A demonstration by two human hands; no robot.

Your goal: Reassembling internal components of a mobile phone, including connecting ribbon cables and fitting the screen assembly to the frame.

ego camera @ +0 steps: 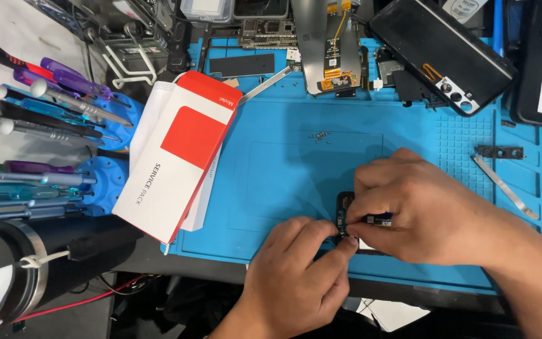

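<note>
Both hands, left hand [299, 276] and right hand [418, 213], pinch a small dark circuit-board part [345, 213] over the blue silicone mat [271, 169], mid-fitting; steady, precise fingertip alignment seems needed next.

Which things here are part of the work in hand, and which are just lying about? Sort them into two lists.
In hand:
- small dark circuit part, pinched by fingers of both hands
- left hand
- right hand
- blue work mat beneath them

Lying about:
- red and white box
- screwdrivers in blue stands
- loose screws
- black phone back
- metal pry strip

Small dark circuit board [344, 210], seemingly flat, lies mostly covered on blue mat.
</note>
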